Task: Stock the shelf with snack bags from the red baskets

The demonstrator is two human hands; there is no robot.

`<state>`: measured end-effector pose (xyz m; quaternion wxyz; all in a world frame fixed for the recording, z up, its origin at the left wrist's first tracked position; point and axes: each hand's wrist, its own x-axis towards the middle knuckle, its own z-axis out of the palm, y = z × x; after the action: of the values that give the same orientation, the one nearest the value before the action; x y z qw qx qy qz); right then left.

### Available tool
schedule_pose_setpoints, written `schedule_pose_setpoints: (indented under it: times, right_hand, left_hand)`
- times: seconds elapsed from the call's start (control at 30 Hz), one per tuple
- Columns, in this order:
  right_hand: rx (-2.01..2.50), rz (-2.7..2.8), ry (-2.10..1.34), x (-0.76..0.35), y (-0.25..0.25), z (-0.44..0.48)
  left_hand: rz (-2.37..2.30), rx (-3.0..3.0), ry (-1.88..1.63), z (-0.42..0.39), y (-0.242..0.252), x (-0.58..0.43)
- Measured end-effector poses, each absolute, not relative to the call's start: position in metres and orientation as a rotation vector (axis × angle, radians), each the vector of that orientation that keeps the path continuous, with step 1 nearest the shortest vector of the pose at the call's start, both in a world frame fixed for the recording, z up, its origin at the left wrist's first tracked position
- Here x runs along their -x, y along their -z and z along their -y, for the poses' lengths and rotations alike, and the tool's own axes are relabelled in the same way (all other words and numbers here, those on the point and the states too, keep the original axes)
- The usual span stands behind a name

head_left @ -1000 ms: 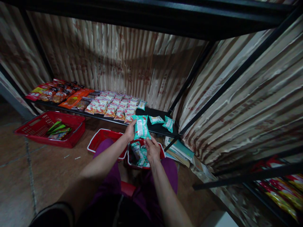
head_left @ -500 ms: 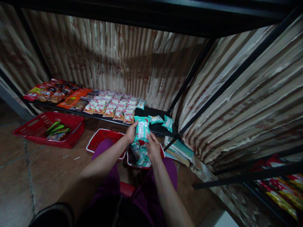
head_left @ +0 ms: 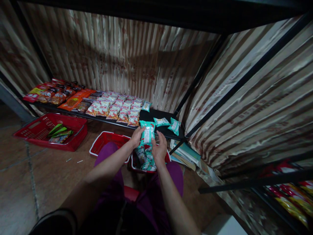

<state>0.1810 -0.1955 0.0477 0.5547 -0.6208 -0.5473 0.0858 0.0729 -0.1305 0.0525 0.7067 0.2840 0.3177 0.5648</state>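
Three red baskets [head_left: 51,130], two hands [head_left: 160,150]

Print on the teal packet [head_left: 147,133] too small to read

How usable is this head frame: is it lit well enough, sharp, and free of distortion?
Head view: dim and underexposed, darkest under the top shelf and over the lap; the striped curtain shows soft sheen, not blown-out glare; wide-angle lens bends the shelf posts outward; the teal packet between left hand and right hand is readable but slightly soft, print illegible.
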Motion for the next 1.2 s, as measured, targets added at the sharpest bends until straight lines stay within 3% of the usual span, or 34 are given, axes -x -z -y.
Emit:
schedule_pose_setpoints:
  times: [0.2,0.67,0.87,1.2]
  right_hand:
    - [1.435,1.553,-0.143,-0.178,-0.042,0.192]
    - [1.430,1.385,-0.488,-0.171,-0.044,0.187]
    - [1.481,1.210,-0.566,-0.177,-0.043,0.187]
    - [1.101,0.593,-1.079,-0.177,-0.040,0.184]
  left_hand:
    - [-0.822,-0.696,-1.278,0.131,-0.055,-0.078]
    - [-0.941,-0.743,-1.318,0.126,-0.059,-0.079]
    - [-0.944,-0.771,-1.270,0.127,-0.053,-0.077]
    - [-1.073,-0.823,-1.231,0.130,-0.046,-0.075]
